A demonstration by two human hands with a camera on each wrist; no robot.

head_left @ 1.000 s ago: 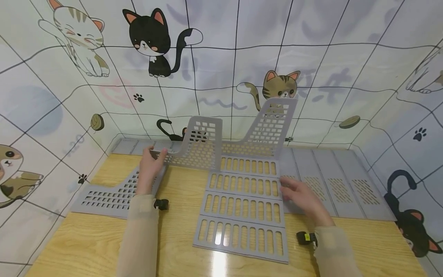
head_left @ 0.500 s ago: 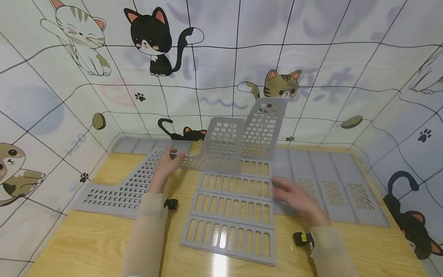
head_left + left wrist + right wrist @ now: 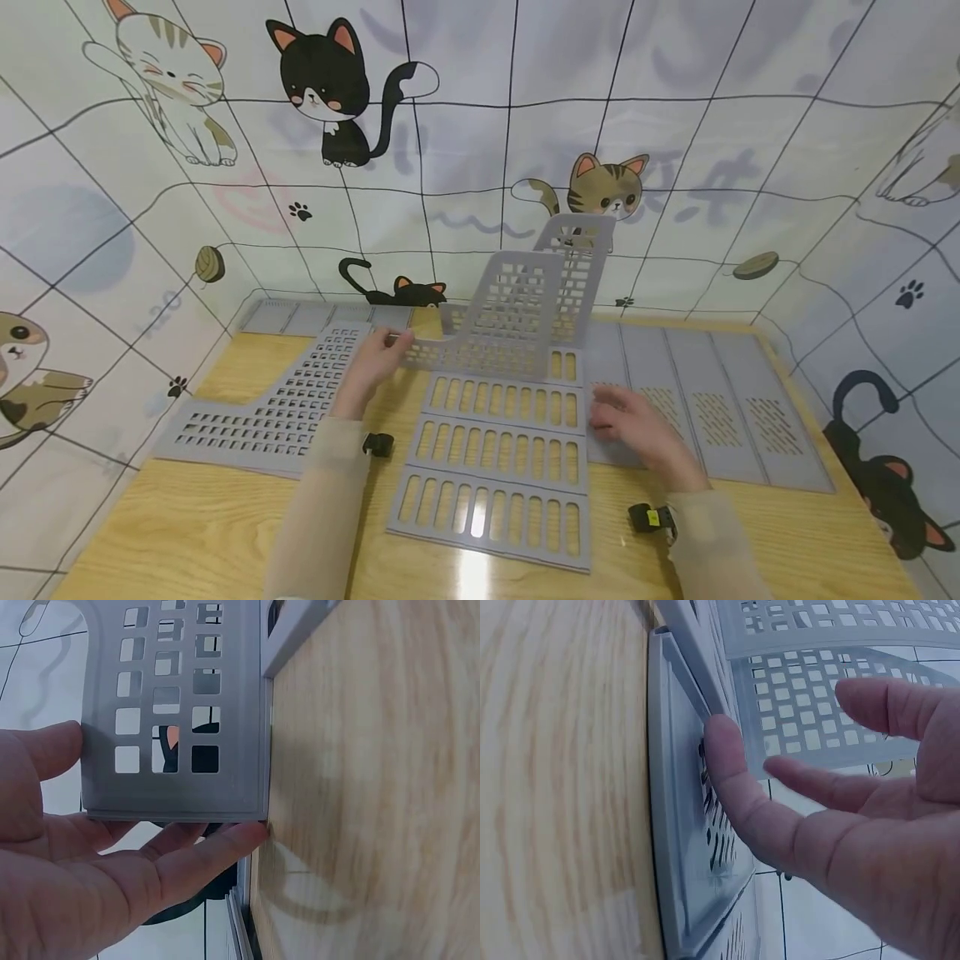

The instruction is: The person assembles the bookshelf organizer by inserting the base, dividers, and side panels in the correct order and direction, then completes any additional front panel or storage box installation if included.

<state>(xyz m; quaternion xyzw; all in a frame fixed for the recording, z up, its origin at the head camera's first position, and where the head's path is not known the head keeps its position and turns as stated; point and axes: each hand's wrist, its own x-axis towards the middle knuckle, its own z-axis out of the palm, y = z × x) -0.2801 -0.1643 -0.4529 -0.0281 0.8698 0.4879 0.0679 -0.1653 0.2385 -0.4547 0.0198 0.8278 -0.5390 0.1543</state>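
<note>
My left hand (image 3: 371,371) holds the low front end of an upright grey perforated side panel (image 3: 552,292). In the left wrist view, the thumb (image 3: 56,750) presses one edge while the fingers lie along the end. Behind it stands a second upright perforated panel (image 3: 598,275), partly hidden by the first. Both rise from the far part of a flat slotted grey panel (image 3: 487,480). My right hand (image 3: 637,421) is beside that panel's right edge, fingers loosely bent and nothing in its grasp; one fingertip (image 3: 721,731) is right at the edge in the right wrist view.
A third perforated side panel (image 3: 225,461) lies flat on the wooden table (image 3: 172,525) at left. Folding grey panels with slits (image 3: 690,358) lie to the right, and a narrow grey strip (image 3: 307,318) lies at the back left. A cat-printed curtain (image 3: 465,150) encloses the table.
My left hand has moved right with the held panel, which now overlaps the second upright panel. The slotted panel and the second upright panel have shifted left. My right hand has moved slightly left.
</note>
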